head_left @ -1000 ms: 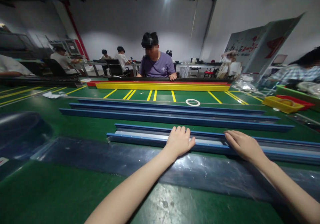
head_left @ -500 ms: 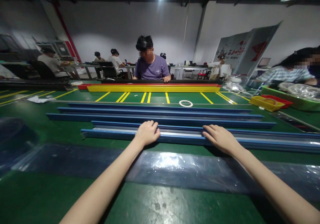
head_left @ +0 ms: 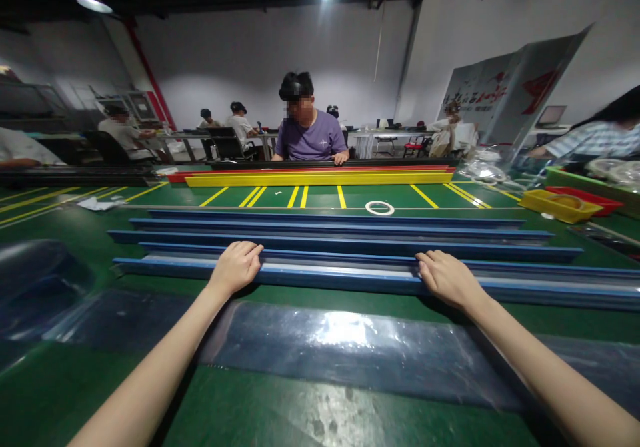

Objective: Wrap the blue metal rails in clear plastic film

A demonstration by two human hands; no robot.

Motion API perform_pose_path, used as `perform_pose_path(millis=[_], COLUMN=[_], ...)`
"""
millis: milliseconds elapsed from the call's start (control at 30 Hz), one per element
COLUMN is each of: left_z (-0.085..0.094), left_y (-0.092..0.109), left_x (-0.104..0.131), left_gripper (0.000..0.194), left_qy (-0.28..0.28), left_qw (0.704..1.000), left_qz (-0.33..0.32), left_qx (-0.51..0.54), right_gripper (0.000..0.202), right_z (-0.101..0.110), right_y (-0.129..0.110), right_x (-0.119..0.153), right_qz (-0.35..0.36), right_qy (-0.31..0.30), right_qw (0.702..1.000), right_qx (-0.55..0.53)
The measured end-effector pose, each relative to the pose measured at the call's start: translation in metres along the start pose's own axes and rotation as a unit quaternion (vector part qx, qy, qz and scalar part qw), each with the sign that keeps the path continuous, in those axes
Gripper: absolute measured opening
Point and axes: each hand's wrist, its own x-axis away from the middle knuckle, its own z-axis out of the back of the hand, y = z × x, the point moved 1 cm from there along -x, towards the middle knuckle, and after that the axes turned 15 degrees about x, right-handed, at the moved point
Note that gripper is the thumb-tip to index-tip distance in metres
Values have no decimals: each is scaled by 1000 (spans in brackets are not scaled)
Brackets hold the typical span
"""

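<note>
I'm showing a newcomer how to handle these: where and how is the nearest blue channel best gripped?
Probably from above, hands well apart, fingers and thumbs over the raised long walls: the nearest blue channel is long and lies open side up, its edges exposed.

Grey banner point(head_left: 515, 90): red and dark characters point(head_left: 475, 97), too blurred to read; purple shirt point(head_left: 310, 137): small white mark point(head_left: 323, 143)

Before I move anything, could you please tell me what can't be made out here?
All in the head view:
- Nearest blue rail: its right end is cut off by the picture's edge.
- The stretch of that rail under the left hand: covered by the hand.
- Green bin: cut off at right.
- Board lettering: too small, blurred.
</note>
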Motion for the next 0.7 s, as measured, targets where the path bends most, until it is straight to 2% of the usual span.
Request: perform_pose_path(millis=[67, 100, 233, 333, 400, 500, 700], left_z=[-6, -10, -21, -29, -33, -37, -36], left_y=[14, 24, 72, 103, 114, 115, 89], left_x=[-8, -14, -38, -49, -52, -54, -51], left_gripper=[37, 35, 32, 30, 30, 29, 26], left_qy=[53, 61, 42, 58, 72, 74, 63], left_qw=[998, 997, 993, 994, 994, 995, 997], left_qz=[-34, -53, -102, -82, -59, -37, 7], left_qx=[9, 15, 34, 49, 54, 52, 46], right_gripper=[40, 39, 38, 38, 38, 39, 41], right_z=[5, 8, 22, 30, 34, 39, 45], right_y=[-9, -14, -35, -49, -57, -72, -91], right_x=[-6, -9, -20, -26, -30, -39, -56], right_qz=[-7, -6, -9, -32, -47, -50, -44], right_qy=[-3, -3, 1, 1, -2, 0, 13], right_qw=[1000, 1000, 1000, 999, 998, 998, 997], right_qx=[3, 0, -6, -17, -33, -45, -66])
